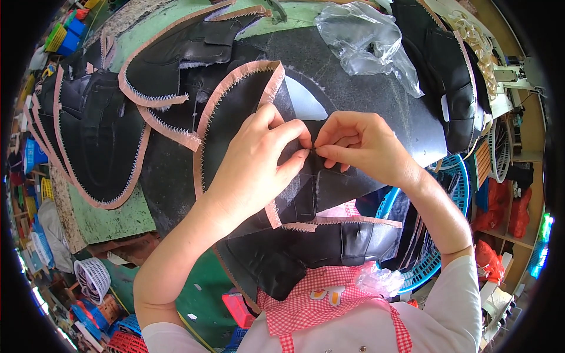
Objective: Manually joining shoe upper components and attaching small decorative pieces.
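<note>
A black shoe upper (235,112) with a tan zigzag-stitched edge strip lies before me on a dark sheet. Over its right part my left hand (259,153) pinches with thumb and forefinger. Close beside it, my right hand (359,144) is pinched too, and the two sets of fingertips nearly meet at a dark edge of the upper. Whatever small bit lies between the fingertips is too small to make out. Another black upper (312,244) with the same tan strip rests across my lap, over a red checked apron (318,294).
More black uppers lie at left (97,129), at the top (182,56) and at right (459,76). A crumpled clear plastic bag (368,38) sits on the dark sheet (388,100). A blue basket (459,194) stands beside my right forearm; a white basket (92,277) is at lower left.
</note>
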{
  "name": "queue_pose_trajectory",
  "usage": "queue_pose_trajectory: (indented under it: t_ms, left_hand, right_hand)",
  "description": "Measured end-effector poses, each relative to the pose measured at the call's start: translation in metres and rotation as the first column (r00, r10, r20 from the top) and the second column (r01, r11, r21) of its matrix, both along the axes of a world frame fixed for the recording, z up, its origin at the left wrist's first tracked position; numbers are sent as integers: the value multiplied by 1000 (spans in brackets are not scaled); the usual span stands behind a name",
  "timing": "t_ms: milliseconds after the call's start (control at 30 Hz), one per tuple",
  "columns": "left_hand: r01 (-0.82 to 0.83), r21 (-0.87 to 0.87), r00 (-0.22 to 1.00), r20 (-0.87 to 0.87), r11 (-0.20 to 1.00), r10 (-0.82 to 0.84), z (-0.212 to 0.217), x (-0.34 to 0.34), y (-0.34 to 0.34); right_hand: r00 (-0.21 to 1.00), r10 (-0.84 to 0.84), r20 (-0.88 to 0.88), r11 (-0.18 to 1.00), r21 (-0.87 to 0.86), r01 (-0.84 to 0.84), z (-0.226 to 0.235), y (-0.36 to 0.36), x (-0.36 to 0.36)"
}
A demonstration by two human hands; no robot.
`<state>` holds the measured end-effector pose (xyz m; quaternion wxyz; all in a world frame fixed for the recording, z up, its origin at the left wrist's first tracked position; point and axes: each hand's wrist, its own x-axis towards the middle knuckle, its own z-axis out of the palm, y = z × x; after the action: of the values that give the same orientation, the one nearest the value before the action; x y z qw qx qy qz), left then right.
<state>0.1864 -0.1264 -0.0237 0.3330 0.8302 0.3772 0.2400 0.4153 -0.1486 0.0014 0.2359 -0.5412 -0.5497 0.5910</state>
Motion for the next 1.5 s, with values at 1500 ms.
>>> queue_pose_trajectory:
  t_ms: [1500]
  left_hand:
    - [-105,12,994,-39,994,105,3,16,-3]
  right_hand:
    - [90,-917,387,348,892,-289,1,57,201]
